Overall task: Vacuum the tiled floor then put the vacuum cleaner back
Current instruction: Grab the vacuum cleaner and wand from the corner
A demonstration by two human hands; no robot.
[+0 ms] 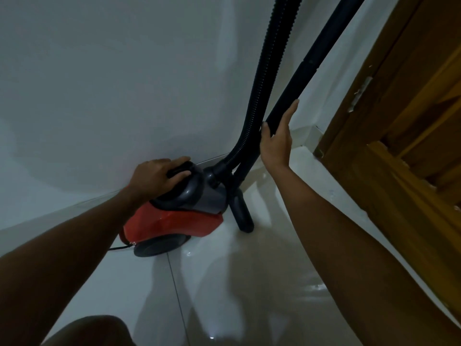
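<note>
Vacuum point(174, 211), red below and grey on top, sits on the tiled floor point(249, 283) in the corner, close against the white wall point(99, 83), with one dark wheel point(159, 247) showing at its near end. A thin black cord point(119, 247) trails from its rear along the floor.

Left hand point(157, 177) rests on top of the grey body, fingers curled over the black handle point(180, 169) and closed on it, thumb on the near side.

A ribbed black hose point(269, 71) rises from the front of the body and runs up out of view. Beside it, a smooth black tube point(311, 61) leans steeply toward the wall, its lower end coming down just beside the vacuum's front, where a black nozzle point(242, 213) stands on the floor.

Right hand point(277, 138) is on the tube's lower part: the thumb hooks round its left side, the fingers lie straight and pressed together along its right side, so the grip is loose rather than wrapped.

A brown wooden door frame point(399, 108) stands at the right, past a white skirting point(306, 136). Both forearms are bare.
</note>
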